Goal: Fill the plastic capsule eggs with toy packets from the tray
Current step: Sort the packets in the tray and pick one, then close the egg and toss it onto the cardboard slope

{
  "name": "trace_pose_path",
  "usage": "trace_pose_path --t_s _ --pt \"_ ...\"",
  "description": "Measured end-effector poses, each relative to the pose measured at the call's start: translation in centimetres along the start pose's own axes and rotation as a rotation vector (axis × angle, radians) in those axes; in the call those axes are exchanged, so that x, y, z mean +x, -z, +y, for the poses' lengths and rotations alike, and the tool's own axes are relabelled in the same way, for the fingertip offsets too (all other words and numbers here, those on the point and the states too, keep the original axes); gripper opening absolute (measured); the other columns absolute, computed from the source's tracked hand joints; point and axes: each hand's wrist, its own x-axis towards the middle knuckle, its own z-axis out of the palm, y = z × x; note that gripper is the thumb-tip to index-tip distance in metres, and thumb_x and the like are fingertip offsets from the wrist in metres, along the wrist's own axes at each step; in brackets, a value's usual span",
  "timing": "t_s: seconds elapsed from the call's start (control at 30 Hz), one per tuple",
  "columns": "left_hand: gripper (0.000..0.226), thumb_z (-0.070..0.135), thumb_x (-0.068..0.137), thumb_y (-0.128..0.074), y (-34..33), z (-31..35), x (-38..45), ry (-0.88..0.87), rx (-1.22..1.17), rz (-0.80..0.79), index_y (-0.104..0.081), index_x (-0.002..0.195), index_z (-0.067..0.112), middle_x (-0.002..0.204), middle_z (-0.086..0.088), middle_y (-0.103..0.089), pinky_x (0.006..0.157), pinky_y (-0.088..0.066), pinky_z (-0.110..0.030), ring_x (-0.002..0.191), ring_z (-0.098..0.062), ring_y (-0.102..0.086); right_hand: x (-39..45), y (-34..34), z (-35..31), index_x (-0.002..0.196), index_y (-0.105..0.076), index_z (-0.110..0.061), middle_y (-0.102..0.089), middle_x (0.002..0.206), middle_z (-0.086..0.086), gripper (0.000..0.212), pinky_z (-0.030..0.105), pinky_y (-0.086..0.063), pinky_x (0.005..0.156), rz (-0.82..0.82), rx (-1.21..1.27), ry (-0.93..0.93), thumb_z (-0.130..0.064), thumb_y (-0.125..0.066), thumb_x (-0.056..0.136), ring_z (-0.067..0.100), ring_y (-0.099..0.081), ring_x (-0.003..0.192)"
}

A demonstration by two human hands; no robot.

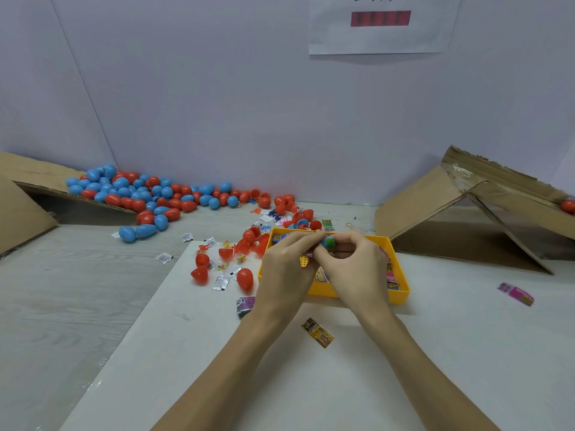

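Stuffing a packet into a blue egg half over the yellow tray

Both hands met above the yellow tray (pixel 326 290): right hand (pixel 351 269) had a curled grip on the blue egg half (pixel 327 242), left hand (pixel 287 262) pinched the packet at its mouth. Probably best to fold it small first. More packets lay in the tray; finished eggs (pixel 137 194) were piled far left of it.

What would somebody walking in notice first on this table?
Probably the big heap of red and blue capsule eggs spilling from the cardboard flap at the far left. Next, the yellow tray in the middle, where the left hand and right hand meet over a small blue-green piece. Loose red egg halves and small packets lie just left of the tray.
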Motion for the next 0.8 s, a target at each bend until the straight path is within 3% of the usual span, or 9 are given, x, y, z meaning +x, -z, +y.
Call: trace_pose_path --t_s 0.33,0.43,0.53,0.6,0.67,0.73,0.8 --pt "0.034 -0.001 0.077 -0.085 -0.1 -0.6 -0.1 0.018 -0.019 -0.008 -0.075 0.109 0.007 0.105 -0.002 -0.072 0.084 -0.057 -0.02 0.092 -0.011 -0.068 -0.1 0.5 0.0 0.113 -0.074 -0.023 -0.075 0.097 -0.01 0.027 0.01 -0.055 0.066 -0.099 0.005 -0.035 -0.033 -0.08 0.089 0.002 -0.071 0.088" --pt "0.049 0.016 0.081 -0.086 -0.2 -1.3 -0.1 0.053 0.028 -0.105 -0.065 0.126 0.015 0.121 0.002 -0.062 0.088 -0.057 -0.023 0.103 -0.009 -0.061 0.4 1.1 0.0 0.112 -0.076 -0.021 -0.077 0.097 -0.007 0.025 0.024 -0.062 0.075 -0.185 0.02 -0.086 -0.035 -0.077 0.091 0.008 -0.073 0.091" --pt "0.059 0.038 0.085 -0.081 -0.1 -2.2 0.0 0.076 0.093 -0.163 -0.057 0.136 0.021 0.13 0.003 -0.054 0.089 -0.046 -0.014 0.113 -0.01 -0.054 2.8 3.4 -0.7 0.113 -0.076 -0.005 -0.078 0.1 0.009 0.024 0.027 -0.061 0.077 -0.211 0.329 -0.263 -0.022 -0.072 0.096 0.015 -0.074 0.09" --pt "0.048 0.036 0.087 -0.079 0.0 -2.8 0.1 0.076 0.151 -0.179 -0.063 0.129 0.019 0.127 0.0 -0.054 0.087 -0.045 -0.016 0.114 -0.015 -0.054 5.7 6.3 -1.8 0.113 -0.072 0.001 -0.075 0.105 0.014 0.024 0.023 -0.059 0.074 -0.105 0.766 -0.335 -0.017 -0.068 0.098 0.019 -0.071 0.092" --pt "0.036 0.032 0.089 -0.078 0.0 -3.4 0.1 0.069 0.225 -0.22 -0.068 0.121 0.016 0.126 -0.002 -0.055 0.088 -0.048 -0.022 0.117 -0.018 -0.052 8.6 9.4 -2.6 0.119 -0.067 0.0 -0.071 0.115 0.015 0.033 0.022 -0.058 0.074 0.054 1.111 -0.33 -0.026 -0.064 0.1 0.019 -0.07 0.098" --pt "0.031 0.031 0.092 -0.075 -0.1 -3.9 -0.1 0.091 0.236 -0.263 -0.069 0.118 0.016 0.125 -0.002 -0.054 0.093 -0.047 -0.025 0.12 -0.018 -0.048 10.3 10.9 -2.4 0.133 -0.057 0.0 -0.065 0.129 0.016 0.055 0.022 -0.058 0.079 0.108 1.172 -0.337 -0.042 -0.062 0.098 0.019 -0.068 0.107" --pt "0.03 0.033 0.094 -0.072 -0.2 -4.1 -0.3 0.114 0.214 -0.284 -0.069 0.119 0.017 0.124 0.0 -0.053 0.094 -0.042 -0.021 0.12 -0.016 -0.046 10.3 10.3 -1.2 0.137 -0.053 0.002 -0.065 0.127 0.015 0.064 0.024 -0.058 0.08 0.052 1.098 -0.399 -0.045 -0.064 0.094 0.018 -0.067 0.104"
